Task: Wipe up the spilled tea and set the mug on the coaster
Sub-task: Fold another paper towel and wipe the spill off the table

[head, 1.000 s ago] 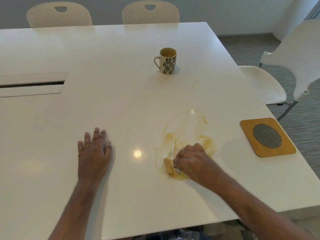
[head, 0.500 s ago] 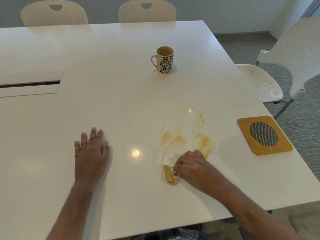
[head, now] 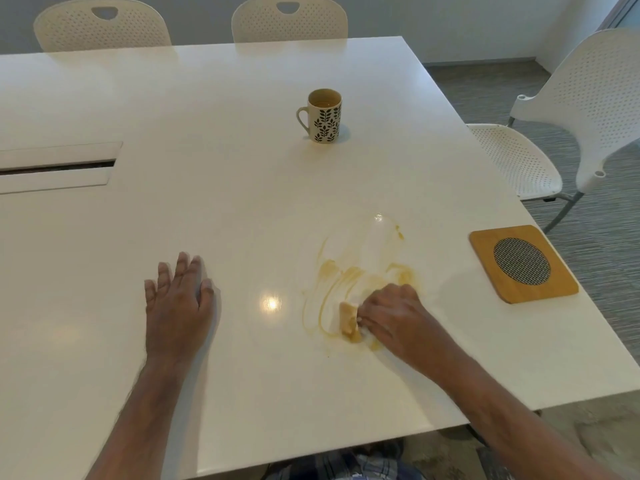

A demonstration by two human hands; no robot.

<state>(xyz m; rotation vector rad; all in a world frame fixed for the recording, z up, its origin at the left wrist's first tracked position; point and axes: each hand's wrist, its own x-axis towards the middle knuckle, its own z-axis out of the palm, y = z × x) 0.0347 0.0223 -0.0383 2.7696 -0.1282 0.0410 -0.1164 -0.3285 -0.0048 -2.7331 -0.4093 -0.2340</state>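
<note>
Smeared yellow-brown tea streaks the white table in front of me. My right hand grips a tea-soaked wad of tissue and presses it on the near edge of the spill. Left of the spill, my left hand lies flat on the table with fingers spread. A cream mug with a black leaf pattern stands upright farther back, tea inside, handle to the left. The square wooden coaster with a round mesh centre lies near the table's right edge.
A slot with a flap is set into the table at the left. Two white perforated chairs stand at the far side, and another white chair stands at the right, close to the coaster.
My right hand has dragged the tissue slightly toward me and left through the spill, leaving fresh curved streaks. The left hand and the mug have stayed put.
</note>
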